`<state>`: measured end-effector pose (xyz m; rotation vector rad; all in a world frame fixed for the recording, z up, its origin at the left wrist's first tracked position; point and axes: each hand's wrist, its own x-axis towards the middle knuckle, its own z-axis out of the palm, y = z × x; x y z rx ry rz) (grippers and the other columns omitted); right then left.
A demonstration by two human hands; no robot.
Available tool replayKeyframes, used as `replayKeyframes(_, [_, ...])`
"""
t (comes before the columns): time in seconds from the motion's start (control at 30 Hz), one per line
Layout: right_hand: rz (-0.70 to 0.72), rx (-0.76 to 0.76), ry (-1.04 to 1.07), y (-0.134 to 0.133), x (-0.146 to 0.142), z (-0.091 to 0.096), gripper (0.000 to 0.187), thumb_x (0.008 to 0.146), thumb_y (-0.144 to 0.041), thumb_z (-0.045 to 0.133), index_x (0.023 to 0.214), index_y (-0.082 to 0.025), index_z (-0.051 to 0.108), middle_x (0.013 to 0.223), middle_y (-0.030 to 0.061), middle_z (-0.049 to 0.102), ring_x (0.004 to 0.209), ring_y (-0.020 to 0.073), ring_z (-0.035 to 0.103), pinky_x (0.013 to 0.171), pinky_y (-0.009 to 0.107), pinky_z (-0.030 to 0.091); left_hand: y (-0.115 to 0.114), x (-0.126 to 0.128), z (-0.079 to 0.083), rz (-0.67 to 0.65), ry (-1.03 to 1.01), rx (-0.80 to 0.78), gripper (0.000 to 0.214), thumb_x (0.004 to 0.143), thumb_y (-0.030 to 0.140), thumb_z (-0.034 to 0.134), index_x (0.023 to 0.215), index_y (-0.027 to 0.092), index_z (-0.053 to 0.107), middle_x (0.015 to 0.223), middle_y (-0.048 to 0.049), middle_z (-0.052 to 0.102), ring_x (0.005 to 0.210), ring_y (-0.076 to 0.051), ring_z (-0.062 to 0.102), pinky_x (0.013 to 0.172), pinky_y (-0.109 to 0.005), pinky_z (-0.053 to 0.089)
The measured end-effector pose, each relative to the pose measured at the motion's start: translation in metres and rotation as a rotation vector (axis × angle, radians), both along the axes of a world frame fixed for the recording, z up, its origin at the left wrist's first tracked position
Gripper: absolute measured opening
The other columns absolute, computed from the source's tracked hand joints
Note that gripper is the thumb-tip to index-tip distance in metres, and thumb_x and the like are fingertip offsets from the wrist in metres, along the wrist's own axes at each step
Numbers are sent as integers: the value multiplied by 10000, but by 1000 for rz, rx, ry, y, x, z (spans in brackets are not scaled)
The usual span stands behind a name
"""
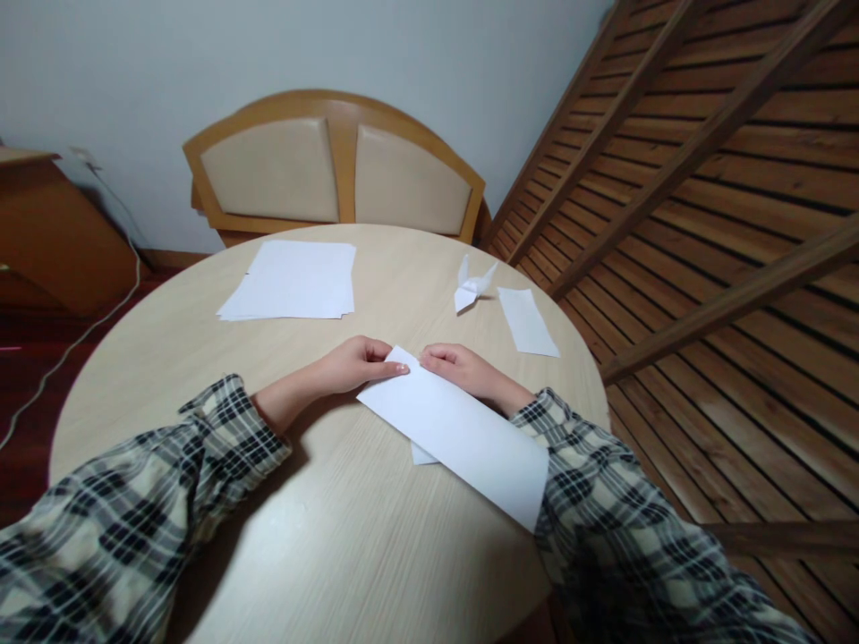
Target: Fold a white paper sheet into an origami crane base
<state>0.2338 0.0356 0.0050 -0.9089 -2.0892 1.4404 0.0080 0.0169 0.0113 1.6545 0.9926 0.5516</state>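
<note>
A white sheet of paper (463, 429), bent over on itself, slants across the front of the table between my hands. Its far left corner is pinched by my left hand (362, 362), thumb on top. On the far edge of the same sheet, my right hand (463, 367) has its fingers curled and closed, with the thumb near the edge. The paper's right end reaches my right sleeve. Below the near edge a small white paper corner (422, 453) sticks out; whether it belongs to the same sheet I cannot tell.
A stack of white paper (288, 280) lies at the back left of the round table (322, 546). Back right, a folded paper crane (471, 288) stands beside a narrow paper strip (528, 322). Behind are a padded headboard (345, 170) and a slatted wooden wall (704, 224).
</note>
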Motion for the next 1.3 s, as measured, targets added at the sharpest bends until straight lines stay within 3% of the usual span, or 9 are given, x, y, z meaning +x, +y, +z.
replayKeyframes(0.13, [21, -45, -27, 0, 4, 2, 445, 865, -587, 525, 756, -156, 540, 676, -26, 432, 612, 104, 375, 539, 239, 302, 5, -5, 0, 68, -45, 57, 348, 813, 453, 635, 803, 105, 643, 664, -14, 557, 548, -103, 471, 491, -221, 362])
replayKeyframes(0.3, [32, 107, -94, 0, 3, 0, 441, 872, -554, 535, 664, -168, 479, 647, -39, 359, 605, 100, 339, 529, 242, 267, 10, -8, -6, 117, -48, 66, 361, 850, 475, 595, 774, 123, 614, 637, -8, 538, 524, -100, 465, 467, -220, 343])
replayKeyframes(0.47, [22, 127, -107, -2, -1, -1, 436, 876, -539, 524, 647, -171, 469, 638, -41, 347, 594, 97, 328, 526, 248, 248, 7, -4, 0, 189, -12, 86, 340, 829, 456, 619, 773, 120, 621, 646, -26, 567, 521, -108, 490, 450, -223, 350])
replayKeyframes(0.67, [27, 149, -129, -4, -3, 3, 406, 883, -494, 526, 650, -161, 507, 632, -34, 391, 598, 100, 350, 536, 248, 276, 1, -1, 8, 166, -23, -1, 285, 766, 387, 681, 773, 105, 638, 648, -31, 599, 509, -107, 506, 450, -222, 370])
replayKeyframes(0.77, [10, 152, -101, -4, -3, 2, 335, 892, -434, 524, 719, -150, 565, 663, -23, 447, 619, 105, 398, 553, 243, 308, 2, -1, 3, 165, -29, -5, 277, 770, 379, 671, 772, 105, 634, 647, -27, 598, 505, -103, 508, 443, -212, 366])
replayKeyframes(0.93, [-36, 11, -67, -6, -5, -1, 261, 907, -388, 478, 861, -159, 595, 659, -34, 471, 558, 101, 427, 512, 232, 324, 0, 6, -9, 105, -3, 27, 315, 778, 421, 653, 797, 108, 633, 650, -24, 591, 512, -111, 517, 434, -203, 362])
replayKeyframes(1.1, [-32, 155, -32, -4, -6, -4, 234, 890, -337, 481, 752, -163, 553, 711, -12, 490, 677, 123, 454, 616, 252, 353, -6, 16, -4, 104, 18, 95, 331, 768, 455, 639, 721, 130, 601, 611, 0, 529, 509, -104, 471, 425, -197, 316])
replayKeyframes(1.3, [-2, 193, -40, -6, -7, -2, 233, 903, -313, 443, 715, -180, 479, 705, -19, 436, 679, 125, 418, 621, 259, 328, -8, 20, 1, 53, 56, 158, 360, 752, 474, 628, 616, 155, 535, 564, 36, 420, 500, -86, 374, 436, -203, 273])
